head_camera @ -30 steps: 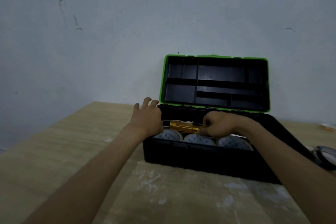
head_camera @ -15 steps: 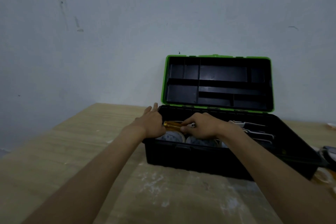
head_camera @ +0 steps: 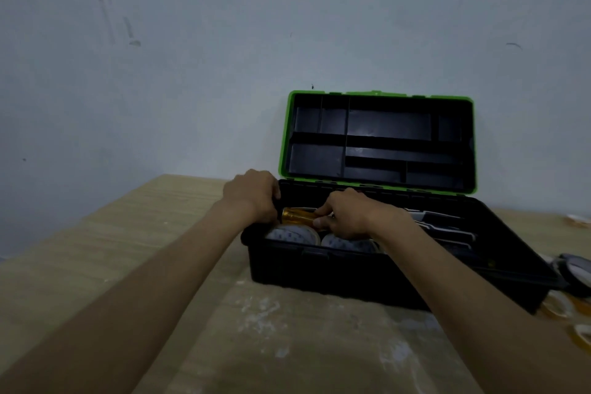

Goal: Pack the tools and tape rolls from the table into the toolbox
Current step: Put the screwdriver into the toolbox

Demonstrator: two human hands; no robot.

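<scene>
A black toolbox [head_camera: 335, 269] with a green-rimmed lid [head_camera: 284, 137] stands open on the wooden table. Inside at the front left lie two pale tape rolls [head_camera: 289, 233], with grey-handled tools [head_camera: 444, 227] further right. An amber screwdriver handle [head_camera: 295, 217] lies across the rolls, near the box's left end. My right hand [head_camera: 348, 214] pinches that handle with thumb and fingers. My left hand [head_camera: 252, 193] curls over the toolbox's left end wall, fingers wrapped round the rim.
More tape rolls lie on the table right of the box: a dark one [head_camera: 575, 272] and amber ones [head_camera: 563, 307] near the frame's edge. The table [head_camera: 112, 249] runs left to an edge. A plain wall stands behind the lid.
My left hand went from spread over the box's left corner to gripping its end wall. My right hand slid the amber screwdriver leftward inside the box. The view shifted slightly left.
</scene>
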